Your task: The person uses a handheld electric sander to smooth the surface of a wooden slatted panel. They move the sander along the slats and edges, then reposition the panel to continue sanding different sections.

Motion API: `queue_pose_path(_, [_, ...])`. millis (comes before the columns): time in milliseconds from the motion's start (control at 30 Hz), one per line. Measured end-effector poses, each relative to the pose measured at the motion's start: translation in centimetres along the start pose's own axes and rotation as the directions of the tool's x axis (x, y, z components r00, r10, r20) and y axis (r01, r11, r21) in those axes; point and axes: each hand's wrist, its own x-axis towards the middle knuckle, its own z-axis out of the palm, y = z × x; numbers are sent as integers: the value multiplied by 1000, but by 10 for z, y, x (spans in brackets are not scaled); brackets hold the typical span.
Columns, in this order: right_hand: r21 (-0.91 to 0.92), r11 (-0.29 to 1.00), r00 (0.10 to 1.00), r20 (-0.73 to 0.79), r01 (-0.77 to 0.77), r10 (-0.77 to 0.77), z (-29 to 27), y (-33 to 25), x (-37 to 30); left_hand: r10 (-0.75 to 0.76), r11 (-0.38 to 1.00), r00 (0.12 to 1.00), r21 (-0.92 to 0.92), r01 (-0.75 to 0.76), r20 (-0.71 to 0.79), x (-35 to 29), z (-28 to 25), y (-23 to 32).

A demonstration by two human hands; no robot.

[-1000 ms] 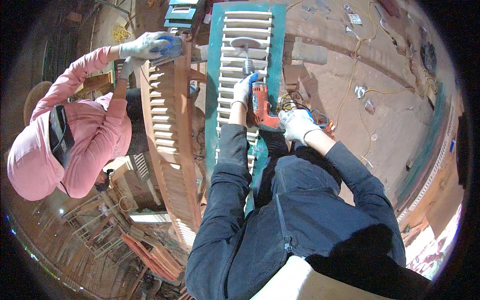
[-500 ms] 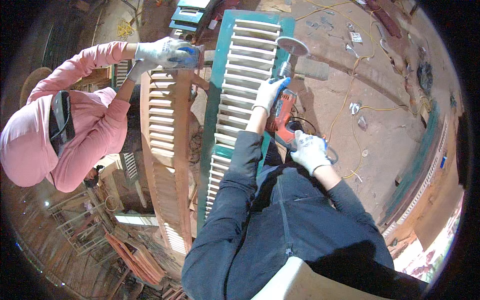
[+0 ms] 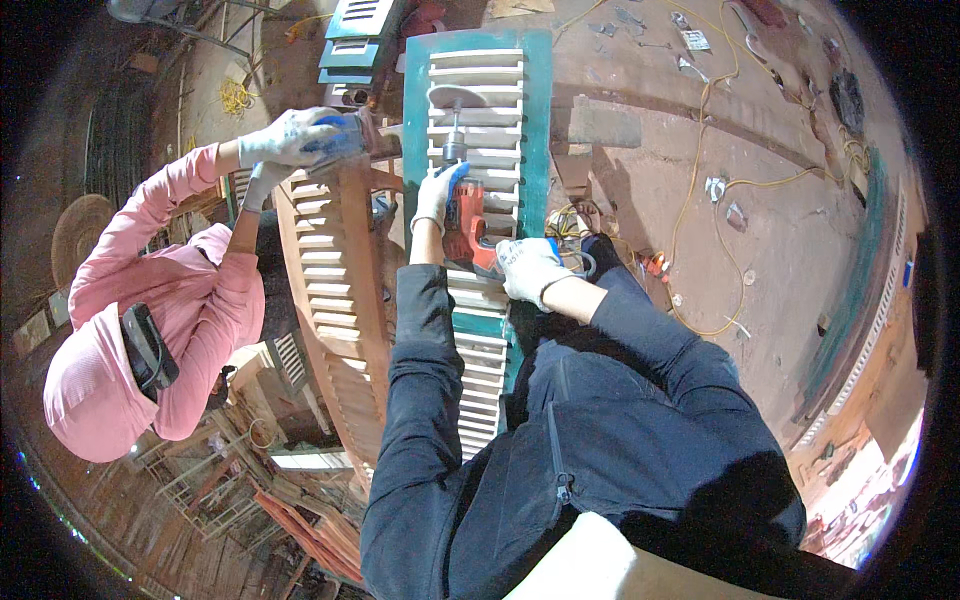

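Green shutter (image 3: 537, 130): its frame holds pale slats (image 3: 475, 140) in two banks, parted by a green crossbar (image 3: 478, 323); the lower bank runs down beside the dark left sleeve (image 3: 425, 310).
Brown shutter (image 3: 360, 250): just left of the green one, its frame likewise filled with pale slats; its lower end is lost near that sleeve.
Shutter stack (image 3: 352, 50): blue-green pieces, cut off by the upper edge.
Orange drill (image 3: 468, 225): over the green shutter's upper bank, pointing away from the person; its handle is mostly covered, the trigger out of sight.
Round disc (image 3: 458, 96): on the drill's shaft, above the slats and tilted; whether it touches them cannot be told.
Co-worker's block (image 3: 345, 138): under a gloved hand (image 3: 290, 140) at the brown shutter's far end; its underside is hidden.
Left grip (image 3: 436, 197): white glove with blue facing, closed round the drill's body behind the chuck, forearm stretched nearly straight ahead.
Right grip (image 3: 530, 272): gloved, closed on the drill's rear handle; finger positions are hard to make out. The elbow is bent outward, the forearm angling inward.
Yellow cord (image 3: 699, 180): looped over the floor at right.
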Motion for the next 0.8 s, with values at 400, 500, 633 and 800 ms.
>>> queue_pose_path(400, [-22, 999, 999, -29, 39, -39, -8, 7, 3, -54, 997, 989, 41, 60, -135, 1, 9, 12])
queue_pose_path(500, [35, 999, 997, -81, 10, -7, 1, 17, 1, -13, 988, 978, 150, 45, -207, -3, 17, 14])
queue_pose_path(633, [30, 1000, 1000, -4, -5, 5, -2, 6, -2, -26, 986, 975, 157, 61, -221, 7, 14, 2])
queue_pose_path(800, [101, 995, 999, -20, -26, 28, 10, -29, 19, 83, 980, 979, 191, -47, -187, 39, -27, -27])
